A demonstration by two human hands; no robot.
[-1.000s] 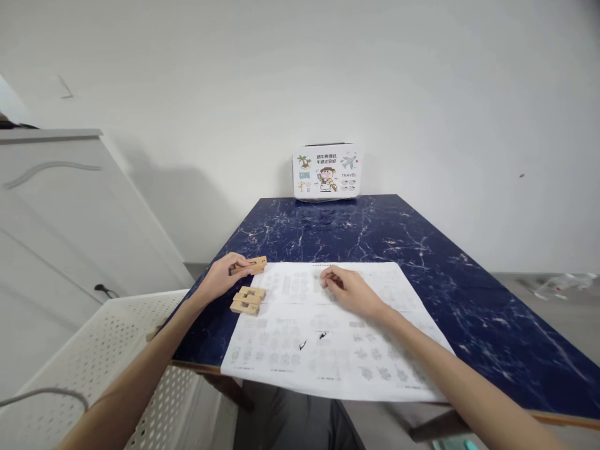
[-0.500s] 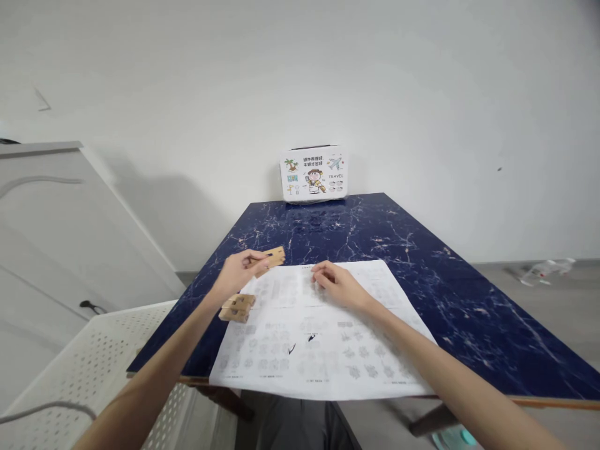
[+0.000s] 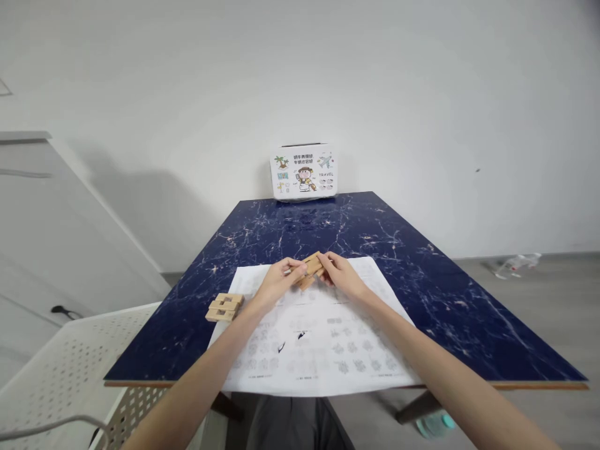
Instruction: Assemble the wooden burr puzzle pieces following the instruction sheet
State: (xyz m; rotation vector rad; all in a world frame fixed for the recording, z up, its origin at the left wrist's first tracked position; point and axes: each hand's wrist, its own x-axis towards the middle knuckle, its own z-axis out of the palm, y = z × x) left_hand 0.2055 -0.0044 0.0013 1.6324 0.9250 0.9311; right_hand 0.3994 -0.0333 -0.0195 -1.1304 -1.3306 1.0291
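Between my two hands, above the far part of the paper sheet (image 3: pixel 323 369), are light wooden puzzle pieces (image 3: pixel 313 265) with notches cut in them. My left hand (image 3: pixel 281 278) pinches their left side, and my right hand (image 3: pixel 341 273) grips the right side. One piece slants down below the others near my left fingertips. Parts of the pieces are hidden behind my fingers. Left of my left forearm, a small stack of notched wooden pieces (image 3: pixel 225 307) lies at the sheet's left edge.
A white case with cartoon prints (image 3: pixel 304 172) stands at the back of the blue marbled table (image 3: pixel 300 231), against the wall. A perforated white chair (image 3: pixel 60 356) is at the left. A bottle with a teal cap (image 3: pixel 435 424) lies under the table.
My left hand has moved right with the wooden pieces, and my right hand has come to grip their other side. The camera view has shifted slightly right.
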